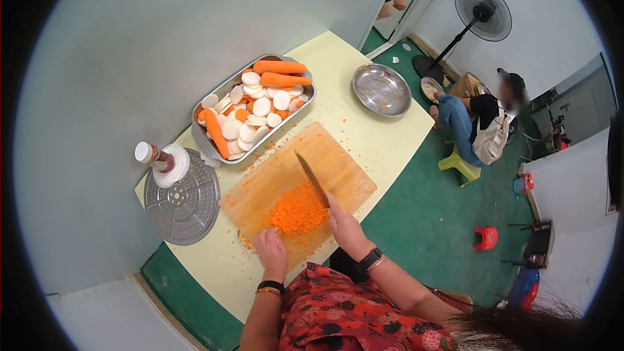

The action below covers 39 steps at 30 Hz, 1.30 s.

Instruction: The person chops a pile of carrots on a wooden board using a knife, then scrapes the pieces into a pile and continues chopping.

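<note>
My right hand (348, 227) is wrapped round the handle of a kitchen knife (312, 179), whose blade points up and left over the wooden cutting board (338, 162). Beside the blade, a heap of finely chopped carrot (298, 211) lies on the board. At the board's near left edge rests my left hand (270, 248), its fingers bent and bunched together next to the heap. What they hold, if anything, is hidden. Part of a small dish (245, 242) shows under the board's corner beside that hand.
A metal tray (310, 99) holds carrots and white slices. Also on the table (318, 49) are a steel bowl (382, 90), a perforated steamer plate (175, 218) and a jar (155, 155). Right of the table, a person (484, 117) sits on a green stool (460, 166) near a fan (482, 12).
</note>
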Each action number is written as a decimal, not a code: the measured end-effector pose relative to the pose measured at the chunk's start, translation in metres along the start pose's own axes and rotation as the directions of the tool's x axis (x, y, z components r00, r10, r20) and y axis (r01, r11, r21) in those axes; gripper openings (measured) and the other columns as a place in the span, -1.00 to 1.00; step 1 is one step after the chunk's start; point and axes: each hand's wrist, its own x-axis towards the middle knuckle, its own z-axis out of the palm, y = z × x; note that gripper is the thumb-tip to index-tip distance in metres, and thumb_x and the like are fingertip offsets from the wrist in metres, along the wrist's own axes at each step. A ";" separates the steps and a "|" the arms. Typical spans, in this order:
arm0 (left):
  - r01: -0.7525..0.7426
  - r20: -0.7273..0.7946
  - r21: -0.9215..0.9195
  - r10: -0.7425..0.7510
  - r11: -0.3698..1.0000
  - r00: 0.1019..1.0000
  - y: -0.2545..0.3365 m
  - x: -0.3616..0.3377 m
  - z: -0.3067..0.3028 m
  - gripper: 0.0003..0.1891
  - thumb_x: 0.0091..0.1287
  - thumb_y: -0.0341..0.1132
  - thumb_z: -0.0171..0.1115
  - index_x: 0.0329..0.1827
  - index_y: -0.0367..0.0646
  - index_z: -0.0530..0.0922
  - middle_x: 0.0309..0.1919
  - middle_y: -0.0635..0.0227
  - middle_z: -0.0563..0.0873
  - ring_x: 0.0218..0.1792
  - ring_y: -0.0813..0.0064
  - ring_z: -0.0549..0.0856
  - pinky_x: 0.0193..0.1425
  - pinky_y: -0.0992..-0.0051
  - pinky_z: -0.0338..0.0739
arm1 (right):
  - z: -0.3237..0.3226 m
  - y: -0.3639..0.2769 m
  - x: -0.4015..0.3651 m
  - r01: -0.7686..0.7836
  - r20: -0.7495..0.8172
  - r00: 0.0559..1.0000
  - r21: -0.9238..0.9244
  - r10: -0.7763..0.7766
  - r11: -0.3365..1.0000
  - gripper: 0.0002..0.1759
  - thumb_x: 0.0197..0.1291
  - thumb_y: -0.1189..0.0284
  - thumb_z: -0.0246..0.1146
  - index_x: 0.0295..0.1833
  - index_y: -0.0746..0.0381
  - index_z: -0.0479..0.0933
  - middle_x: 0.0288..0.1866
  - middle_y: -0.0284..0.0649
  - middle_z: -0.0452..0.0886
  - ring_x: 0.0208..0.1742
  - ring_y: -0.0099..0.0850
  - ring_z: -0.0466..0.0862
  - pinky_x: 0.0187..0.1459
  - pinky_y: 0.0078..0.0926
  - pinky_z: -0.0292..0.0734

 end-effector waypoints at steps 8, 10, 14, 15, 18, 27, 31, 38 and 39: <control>-0.015 -0.018 0.014 0.015 1.000 1.000 0.000 0.000 0.000 -0.77 0.18 -0.52 0.11 -0.09 -0.20 0.53 -0.13 0.06 0.52 -0.03 0.01 0.47 0.09 0.14 0.36 | -0.005 0.001 -0.003 0.018 -0.013 1.000 0.029 -0.018 0.999 -0.42 0.41 0.43 0.01 0.51 0.15 0.12 -0.22 0.28 0.59 -0.18 0.17 0.63 -0.16 -0.03 0.53; -0.018 -0.019 0.007 0.018 1.000 1.000 0.000 0.000 0.001 -0.77 0.18 -0.52 0.10 -0.09 -0.20 0.53 -0.13 0.07 0.52 -0.03 0.01 0.47 0.09 0.14 0.36 | -0.001 0.009 -0.004 0.025 -0.015 1.000 0.026 -0.025 0.999 -0.42 0.41 0.43 0.01 0.51 0.15 0.12 -0.22 0.28 0.59 -0.18 0.17 0.63 -0.15 -0.03 0.53; -0.006 -0.008 0.023 0.006 1.000 1.000 -0.002 0.000 0.002 -0.76 0.17 -0.52 0.10 -0.09 -0.19 0.54 -0.11 0.08 0.52 -0.04 0.03 0.48 0.08 0.14 0.37 | -0.003 0.008 -0.003 0.034 -0.020 0.999 0.040 -0.033 0.999 -0.42 0.42 0.43 0.00 0.52 0.16 0.11 -0.20 0.28 0.59 -0.17 0.16 0.63 -0.14 -0.05 0.53; -0.005 -0.003 0.033 0.005 0.999 1.000 -0.002 0.000 0.001 -0.75 0.16 -0.52 0.12 -0.08 -0.18 0.54 -0.10 0.10 0.53 -0.04 0.04 0.48 0.08 0.14 0.39 | -0.005 0.006 -0.004 0.028 -0.023 0.999 0.045 -0.027 0.999 -0.42 0.42 0.43 0.00 0.52 0.16 0.10 -0.19 0.28 0.59 -0.16 0.16 0.63 -0.14 -0.05 0.53; -0.003 -0.003 0.025 0.003 1.000 1.000 0.001 0.000 0.000 -0.77 0.18 -0.52 0.11 -0.09 -0.19 0.54 -0.11 0.08 0.52 -0.04 0.03 0.48 0.08 0.14 0.38 | -0.002 0.011 -0.001 0.026 0.012 1.000 -0.022 -0.026 0.999 -0.40 0.41 0.43 0.01 0.52 0.16 0.09 -0.19 0.27 0.59 -0.16 0.16 0.63 -0.13 -0.06 0.54; -0.021 -0.024 0.026 0.021 0.999 0.999 0.000 0.002 0.001 -0.74 0.14 -0.52 0.12 -0.08 -0.17 0.55 -0.09 0.11 0.52 -0.02 0.04 0.48 0.09 0.14 0.39 | -0.006 0.011 0.003 0.027 0.005 1.000 -0.024 -0.027 0.999 -0.40 0.40 0.44 0.00 0.52 0.15 0.08 -0.24 0.27 0.60 -0.20 0.16 0.63 -0.17 -0.04 0.53; -0.005 -0.011 0.029 0.005 1.000 1.000 -0.001 -0.001 0.002 -0.74 0.14 -0.52 0.12 -0.08 -0.18 0.55 -0.09 0.11 0.52 -0.02 0.04 0.48 0.10 0.14 0.38 | -0.008 0.008 0.001 0.026 -0.035 0.999 -0.007 -0.026 1.000 -0.40 0.41 0.43 -0.01 0.52 0.15 0.08 -0.29 0.27 0.59 -0.25 0.17 0.63 -0.19 -0.03 0.53; -0.015 -0.021 0.044 0.015 0.999 1.000 -0.002 -0.001 0.002 -0.74 0.14 -0.53 0.12 -0.09 -0.18 0.55 -0.08 0.11 0.52 -0.01 0.04 0.48 0.10 0.15 0.38 | -0.011 0.009 0.001 -0.001 -0.047 0.999 -0.001 0.001 1.000 -0.41 0.43 0.40 -0.02 0.53 0.15 0.08 -0.34 0.26 0.59 -0.28 0.17 0.63 -0.22 -0.01 0.52; -0.011 -0.020 0.041 0.011 0.999 1.000 -0.002 -0.001 0.003 -0.74 0.14 -0.53 0.12 -0.09 -0.18 0.55 -0.08 0.11 0.52 -0.01 0.04 0.48 0.10 0.15 0.39 | -0.012 0.009 0.001 -0.005 -0.068 0.998 0.014 0.006 1.000 -0.42 0.43 0.39 -0.02 0.53 0.15 0.08 -0.34 0.26 0.59 -0.28 0.17 0.63 -0.22 -0.01 0.52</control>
